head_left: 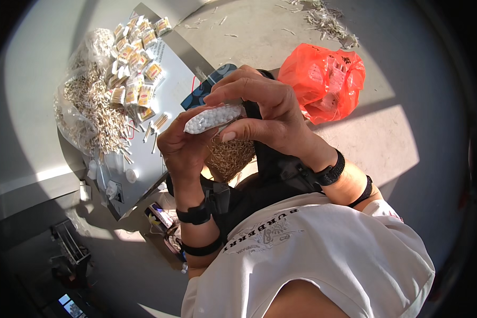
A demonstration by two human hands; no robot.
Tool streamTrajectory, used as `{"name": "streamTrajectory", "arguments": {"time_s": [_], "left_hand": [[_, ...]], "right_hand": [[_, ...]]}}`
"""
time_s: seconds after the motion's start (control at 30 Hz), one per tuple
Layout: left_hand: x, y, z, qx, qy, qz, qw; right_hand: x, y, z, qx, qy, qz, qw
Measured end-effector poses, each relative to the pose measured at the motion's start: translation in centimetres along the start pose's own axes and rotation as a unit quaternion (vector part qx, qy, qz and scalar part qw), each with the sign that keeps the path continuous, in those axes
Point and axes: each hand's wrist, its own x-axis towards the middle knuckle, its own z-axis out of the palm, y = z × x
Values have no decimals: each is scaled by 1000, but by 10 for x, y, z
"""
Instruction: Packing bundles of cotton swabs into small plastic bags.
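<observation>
Two hands, left (183, 146) and right (267, 114), raised close together, pinch a clear packet of white-tipped cotton swabs (213, 118) between fingertips above the grey surface (175, 69), whose far edge carries small swab packs (135, 53); concrete floor (408, 132) beyond.

Orange plastic bag (323, 79) lying on the concrete floor (408, 138) in sunlight. Small filled packets (135, 58) heaped on the grey bench (167, 90), just beside a loose pile of cotton swabs (93, 106). Scattered scraps (323, 18) far off on the floor.

Grey board (169, 69) under cotton-swab packets (138, 58)
</observation>
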Motion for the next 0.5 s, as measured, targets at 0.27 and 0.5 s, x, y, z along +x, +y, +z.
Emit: {"name": "streamTrajectory", "arguments": {"time_s": [0.27,0.5], "left_hand": [[0,-3,-11,115,2,-3,993],[4,2,-2,30,-19,-3,999]], "right_hand": [[0,0,2,192,13,200,961],[-1,-4,2,73,-1,87,994]]}}
